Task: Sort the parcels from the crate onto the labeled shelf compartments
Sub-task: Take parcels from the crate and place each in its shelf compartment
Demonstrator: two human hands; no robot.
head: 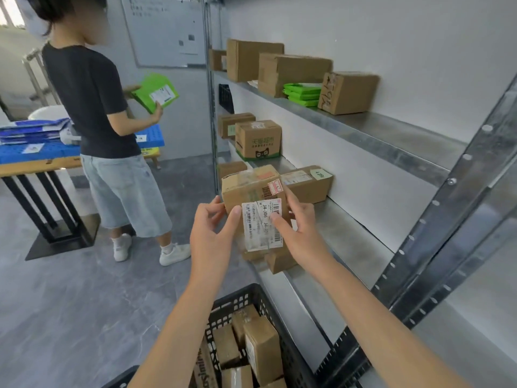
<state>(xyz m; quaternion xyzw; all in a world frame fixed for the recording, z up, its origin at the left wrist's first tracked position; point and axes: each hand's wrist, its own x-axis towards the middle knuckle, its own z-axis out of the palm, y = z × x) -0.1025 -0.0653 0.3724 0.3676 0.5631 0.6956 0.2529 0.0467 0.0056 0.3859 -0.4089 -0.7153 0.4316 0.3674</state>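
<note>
Left hand (212, 233) and right hand (300, 228) grip a cardboard parcel (249, 189) by its sides, its white label toward the camera, held in the air just in front of the middle shelf (355, 228). Below the arms, a black crate (240, 299) holds more boxes (263, 351).

The metal shelf (391, 127) carries cardboard boxes (348, 92) and stacked green mailers (303, 94).

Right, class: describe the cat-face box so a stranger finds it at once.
On the metal shelving at right, take the second visible shelf down. Towards its far end stands a cardboard box, the only one with green lettering and a black cat face.
</note>
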